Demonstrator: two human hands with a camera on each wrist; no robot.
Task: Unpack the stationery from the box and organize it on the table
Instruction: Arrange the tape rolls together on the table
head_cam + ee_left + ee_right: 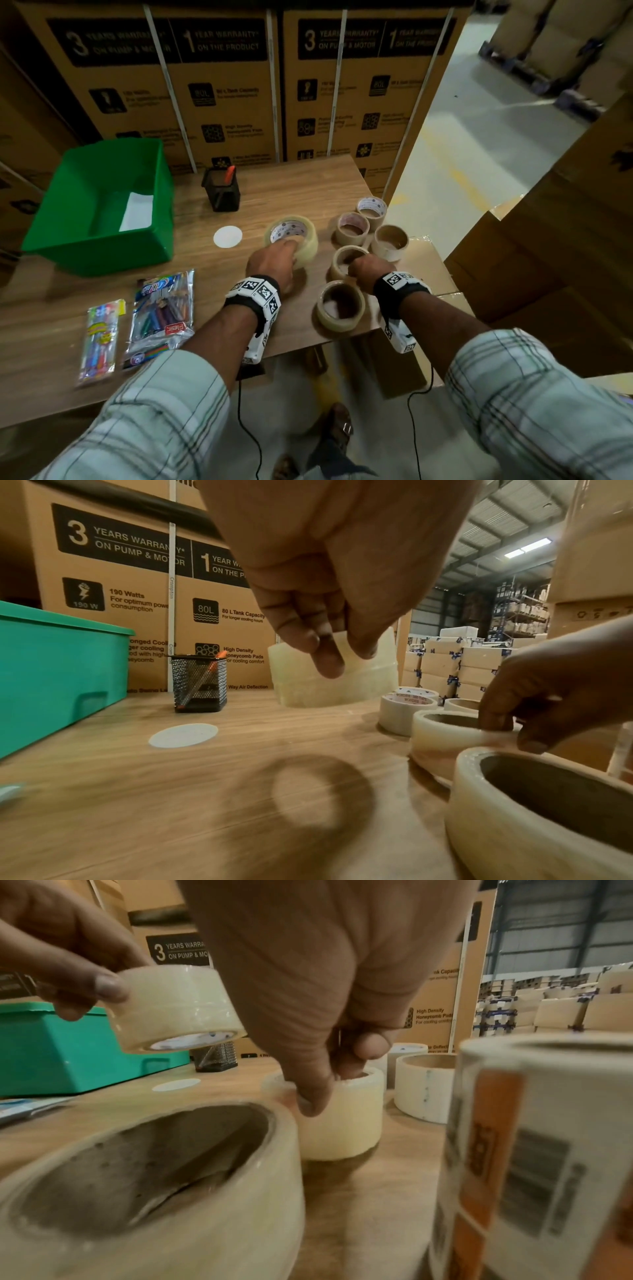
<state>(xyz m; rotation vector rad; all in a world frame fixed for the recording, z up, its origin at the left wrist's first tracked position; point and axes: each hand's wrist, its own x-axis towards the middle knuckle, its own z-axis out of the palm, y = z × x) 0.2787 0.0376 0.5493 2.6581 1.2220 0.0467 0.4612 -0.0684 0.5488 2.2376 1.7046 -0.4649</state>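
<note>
Head view: left hand [272, 262] pinches lifted tape roll [301, 245].

Both sleeves [154, 421] are pale plaid with dark and green lines, rolled up. Each wrist carries a black band [251, 298] with white coded tags — thin black cables [255, 442] trail down.

**Warehouse surroundings**

Tall printed cartons [219, 85] stand behind the tabletop, their panels reading "3 Years Warranty on Pump & Motor". Grey concrete floor [479, 144] stretches right. More stacked cartons [445, 666] and storage racks [520, 610] fill the hall beyond.
</note>
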